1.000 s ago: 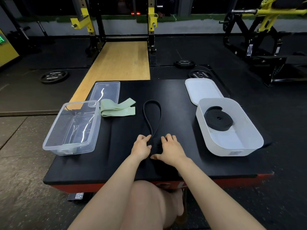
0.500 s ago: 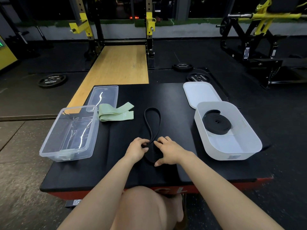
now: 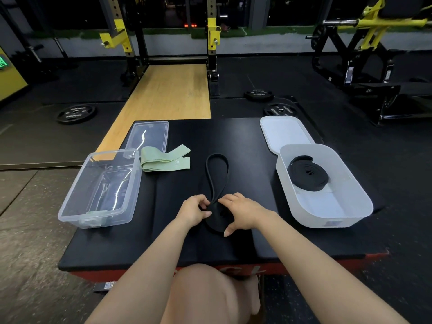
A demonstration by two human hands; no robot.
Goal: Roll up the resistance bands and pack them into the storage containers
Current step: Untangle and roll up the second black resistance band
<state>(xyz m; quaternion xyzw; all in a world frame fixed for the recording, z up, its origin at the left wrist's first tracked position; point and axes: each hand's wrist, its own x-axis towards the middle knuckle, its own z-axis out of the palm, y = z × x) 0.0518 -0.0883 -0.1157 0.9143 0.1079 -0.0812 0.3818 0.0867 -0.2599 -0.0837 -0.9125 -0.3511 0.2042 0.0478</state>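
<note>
1. The left hand [image 3: 195, 210] and the right hand [image 3: 242, 213] both pinch the near end of the black band [image 3: 216, 181], fingers curled onto a small rolled lump of it between them; the thumb of the right hand is spread toward the near edge.
2. The unrolled rest of the black band lies as a long narrow loop on the black platform [image 3: 245, 141], running away from the hands toward the middle.
3. Left of the loop, apart from it, lies a folded green band [image 3: 167, 160]; small print on it is too small to read.
4. Beside the green band stands the clear container [image 3: 70, 206], and behind it lies the clear lid [image 3: 149, 134], flat.
5. On the right stands the white container [image 3: 350, 206] with a coiled black band [image 3: 307, 175] inside; the white lid [image 3: 285, 132] lies just behind it.
6. Bare platform shows between the loop and the white container, and along the near edge.
7. The platform's red front [image 3: 304, 265] bears partly hidden letters.
8. Weight plates [image 3: 76, 113] with unreadable lettering lie on the floor beyond.
</note>
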